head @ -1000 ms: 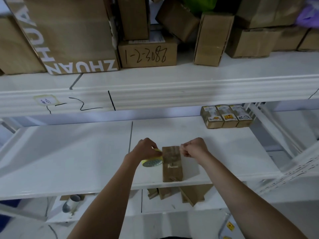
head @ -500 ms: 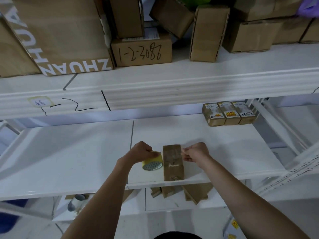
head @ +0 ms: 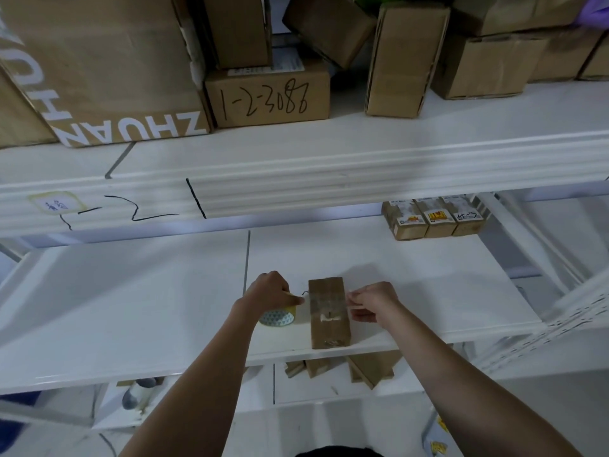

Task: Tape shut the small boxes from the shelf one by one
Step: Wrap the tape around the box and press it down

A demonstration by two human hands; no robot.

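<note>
The small box (head: 329, 312) lies lengthwise on the white middle shelf (head: 131, 298), its near end close to the front edge, just as it did a moment ago. The left hand (head: 268, 293) is curled over the yellow tape roll (head: 277, 315), gripping it from above; the roll now sits down on the shelf just left of the box, a little further from the box's side than half a second ago, when it was held tight against it. A thin strip of clear tape runs from the roll across the top of the box. On the other side the right hand (head: 374, 301) has its fingertips pinched together at the box's right edge, apparently on the tape's free end, though the tape there is too faint to make out for certain; that hand has hardly shifted. Further back on the same shelf, to the right, three small boxes (head: 433, 217) stand side by side, touching, with labels on top. The shelf above carries larger cartons, one hand-marked 1-2-3088 (head: 267, 97).
</note>
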